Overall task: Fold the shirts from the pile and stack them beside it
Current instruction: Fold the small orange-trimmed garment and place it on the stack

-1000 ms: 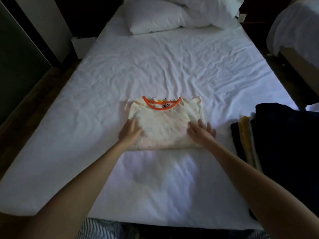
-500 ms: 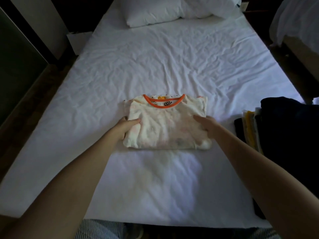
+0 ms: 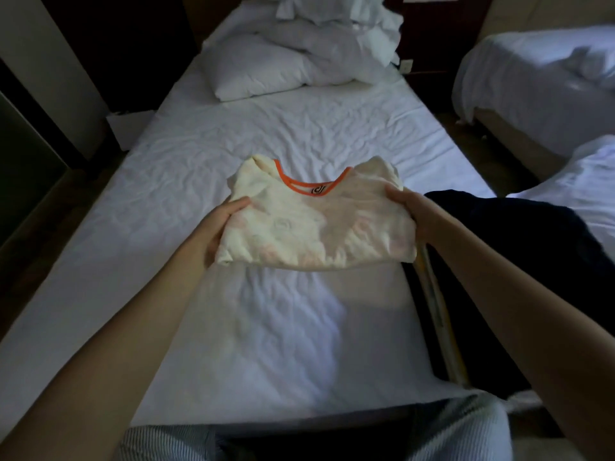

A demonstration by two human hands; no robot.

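Left hand (image 3: 218,227) and right hand (image 3: 414,211) are clasping the folded cream orange-collared shirt (image 3: 316,227), best carried level to the dark clothes stack (image 3: 506,237) at three o'clock.

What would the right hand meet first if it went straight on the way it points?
The shirt it grips; the right hand points up-left across it. Beyond, probably bare sheet, though depth is unclear.
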